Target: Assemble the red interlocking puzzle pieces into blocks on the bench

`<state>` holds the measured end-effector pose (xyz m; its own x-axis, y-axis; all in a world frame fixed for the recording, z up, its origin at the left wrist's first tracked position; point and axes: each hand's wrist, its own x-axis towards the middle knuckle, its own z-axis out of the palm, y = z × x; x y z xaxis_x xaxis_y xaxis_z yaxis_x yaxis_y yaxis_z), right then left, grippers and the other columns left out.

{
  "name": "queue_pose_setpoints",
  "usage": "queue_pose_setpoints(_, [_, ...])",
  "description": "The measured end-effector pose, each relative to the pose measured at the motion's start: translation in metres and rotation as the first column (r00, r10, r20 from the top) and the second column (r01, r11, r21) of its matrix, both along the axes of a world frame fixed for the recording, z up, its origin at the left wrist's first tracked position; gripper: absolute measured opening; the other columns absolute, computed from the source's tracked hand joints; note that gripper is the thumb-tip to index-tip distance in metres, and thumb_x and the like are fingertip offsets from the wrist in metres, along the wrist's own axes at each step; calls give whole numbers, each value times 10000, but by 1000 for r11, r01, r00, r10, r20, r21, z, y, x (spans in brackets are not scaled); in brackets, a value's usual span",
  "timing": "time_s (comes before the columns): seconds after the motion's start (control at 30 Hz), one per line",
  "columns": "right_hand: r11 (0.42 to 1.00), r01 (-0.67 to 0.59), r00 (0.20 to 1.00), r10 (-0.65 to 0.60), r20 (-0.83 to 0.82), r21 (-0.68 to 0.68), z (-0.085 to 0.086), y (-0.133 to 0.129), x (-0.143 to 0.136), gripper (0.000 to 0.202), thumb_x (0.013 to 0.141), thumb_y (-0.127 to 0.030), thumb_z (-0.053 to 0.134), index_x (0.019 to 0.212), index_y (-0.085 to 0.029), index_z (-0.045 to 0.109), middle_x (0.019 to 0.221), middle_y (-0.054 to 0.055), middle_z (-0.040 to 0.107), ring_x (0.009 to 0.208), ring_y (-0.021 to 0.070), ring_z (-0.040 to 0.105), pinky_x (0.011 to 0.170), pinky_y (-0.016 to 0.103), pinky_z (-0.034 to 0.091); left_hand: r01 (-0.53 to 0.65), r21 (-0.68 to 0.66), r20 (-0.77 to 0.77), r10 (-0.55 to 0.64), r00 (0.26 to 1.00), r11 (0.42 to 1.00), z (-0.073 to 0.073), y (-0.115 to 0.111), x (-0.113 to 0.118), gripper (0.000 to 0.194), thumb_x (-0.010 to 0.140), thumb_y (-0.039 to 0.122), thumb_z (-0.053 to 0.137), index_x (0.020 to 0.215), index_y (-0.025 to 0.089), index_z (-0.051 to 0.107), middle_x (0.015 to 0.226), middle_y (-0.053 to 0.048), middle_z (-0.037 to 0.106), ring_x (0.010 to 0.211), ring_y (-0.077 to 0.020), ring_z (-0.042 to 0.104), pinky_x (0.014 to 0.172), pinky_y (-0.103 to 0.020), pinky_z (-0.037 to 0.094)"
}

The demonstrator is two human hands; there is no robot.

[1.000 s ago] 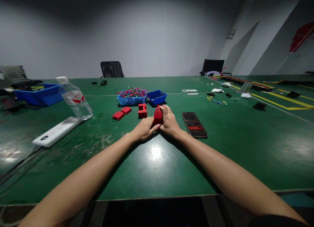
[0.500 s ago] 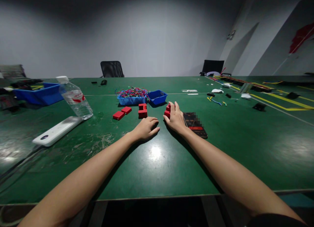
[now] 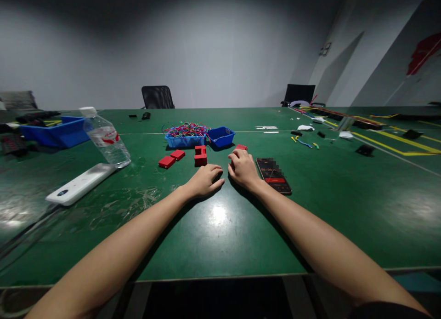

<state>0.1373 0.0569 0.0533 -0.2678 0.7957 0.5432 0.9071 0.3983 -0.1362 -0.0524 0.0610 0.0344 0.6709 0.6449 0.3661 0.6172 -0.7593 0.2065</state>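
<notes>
My left hand rests on the green table, loosely bent, thumb apart from the fingers, holding nothing. Just beyond it stands a notched red block. Two flat red blocks lie further left, corner to corner. My right hand lies on the table with fingers loosely bent and a gap by the thumb; I see nothing in its grasp. Directly behind its knuckles a red block shows only its top edge, the rest hidden. A phone with a timer screen lies right of that hand.
A blue tray of coloured wires and a blue bin stand ahead. On the left are a tilted water bottle, a white power bank with a cable, and a larger blue bin. Pliers lie far right.
My right hand has drawn back slightly, its fingers going from stretched over the red block to bent in front of it. That block shows further right. My left hand stays still.
</notes>
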Motion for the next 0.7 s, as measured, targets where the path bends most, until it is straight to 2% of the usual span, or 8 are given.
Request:
queue_pose_setpoints(0.23, [999,-17,999,19,41,-43,1,1,2,255,859,-224,514,1072,-162,637,1193,164,567,1125,306,465,903,436,468,15,-10,47,-14,999,1000,1,-1,1,341,880,355,541,1132,142,626,1207,-177,632,1103,-292,595,976,-464,468])
queue_pose_setpoints(0.43, [997,54,998,-53,12,-48,4,1,4,249,857,-222,502,1060,-169,638,1165,165,587,1114,304,478,892,422,483,10,-9,31,-10,999,1000,1,-1,1,348,889,357,530,1152,148,622,1222,-171,629,1120,-290,588,984,-462,463])
queue_pose_setpoints(0.5, [995,71,998,-70,4,-71,3,2,6,279,861,-216,488,1094,-150,626,1212,177,579,1144,306,484,915,430,467,8,-6,18,-8,1000,1000,0,-1,2,355,893,362,525,1158,145,620,1226,-171,627,1123,-290,586,985,-459,462])
queue_pose_setpoints(0.57, [992,98,995,-98,8,-78,-1,4,7,338,850,-206,498,1162,-121,597,1343,203,511,1244,323,443,975,456,422,8,-6,22,-8,1000,1000,0,-1,2,353,891,359,528,1152,141,623,1222,-175,628,1118,-292,589,979,-461,466])
queue_pose_setpoints(0.63, [985,159,987,-158,23,-68,-6,6,8,437,821,-211,543,1241,-89,551,1487,239,358,1372,366,316,1041,505,346,13,-9,38,-13,999,1000,1,-1,2,347,886,354,534,1141,138,629,1213,-180,631,1108,-294,594,974,-469,470])
queue_pose_setpoints(0.7, [972,218,976,-215,46,-82,-10,7,9,485,822,-247,560,1273,-71,527,1519,263,297,1415,395,247,1063,540,299,15,-11,43,-14,999,1000,1,-1,2,349,886,354,535,1140,136,631,1211,-182,631,1111,-295,595,978,-471,471])
